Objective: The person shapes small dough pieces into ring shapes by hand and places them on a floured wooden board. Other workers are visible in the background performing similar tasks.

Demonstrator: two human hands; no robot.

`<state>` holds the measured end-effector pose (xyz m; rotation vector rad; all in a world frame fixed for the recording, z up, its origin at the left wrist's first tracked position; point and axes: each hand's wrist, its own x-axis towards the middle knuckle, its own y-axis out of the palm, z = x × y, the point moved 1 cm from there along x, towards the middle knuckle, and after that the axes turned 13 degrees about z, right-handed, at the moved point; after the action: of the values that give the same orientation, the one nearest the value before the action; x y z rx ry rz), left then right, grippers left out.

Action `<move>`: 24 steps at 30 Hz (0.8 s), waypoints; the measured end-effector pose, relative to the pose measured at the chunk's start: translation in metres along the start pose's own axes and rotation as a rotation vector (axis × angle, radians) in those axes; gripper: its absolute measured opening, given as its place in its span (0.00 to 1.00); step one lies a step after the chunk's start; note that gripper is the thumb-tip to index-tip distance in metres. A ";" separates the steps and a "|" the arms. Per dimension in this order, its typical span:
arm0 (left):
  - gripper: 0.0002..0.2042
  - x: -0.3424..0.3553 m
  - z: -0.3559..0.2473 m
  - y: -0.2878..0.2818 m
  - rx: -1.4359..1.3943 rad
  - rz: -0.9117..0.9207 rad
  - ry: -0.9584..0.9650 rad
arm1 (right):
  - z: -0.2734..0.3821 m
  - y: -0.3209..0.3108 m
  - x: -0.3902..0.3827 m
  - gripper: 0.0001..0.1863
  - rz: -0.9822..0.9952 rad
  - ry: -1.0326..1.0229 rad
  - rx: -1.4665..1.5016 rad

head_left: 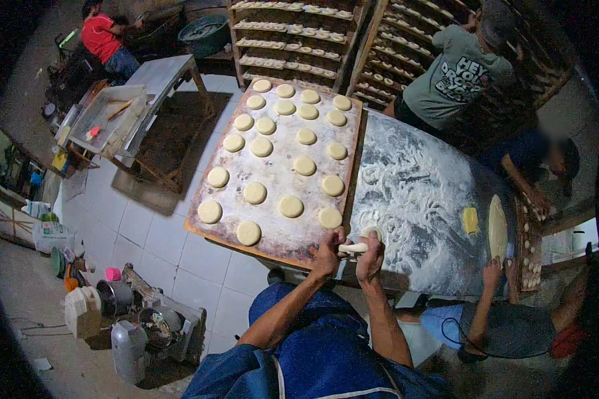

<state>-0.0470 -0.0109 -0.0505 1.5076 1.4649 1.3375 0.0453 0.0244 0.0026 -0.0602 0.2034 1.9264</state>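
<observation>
A short pale piece of dough (353,248) spans the gap between my two hands, over the near edge of the work surface. My left hand (329,253) is closed around its left end, beside the near right corner of a floured wooden board (273,229). On the other end my right hand (371,257) is closed too, and a rounded pale piece of dough (371,232) shows at its fingertips; whether the two pieces join is unclear. Several flat dough rounds (290,206) lie spaced out on the board, one (329,218) just beyond my left hand.
Right of the board, a dark table (412,186) is spread with flour and holds a yellow scraper-like piece (470,220) and a long dough strip (497,229), touched by a co-worker's hand (492,272). Racks of dough (293,30) stand behind. Mixers (130,346) sit lower left.
</observation>
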 end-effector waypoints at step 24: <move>0.20 -0.043 -0.084 -0.005 0.377 -0.339 -0.101 | 0.006 0.084 -0.048 0.33 0.369 0.009 -0.450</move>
<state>-0.1212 -0.0678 -0.0417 1.4388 1.8806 0.8060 -0.0151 -0.0480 0.0244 -0.3508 -0.2332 2.3077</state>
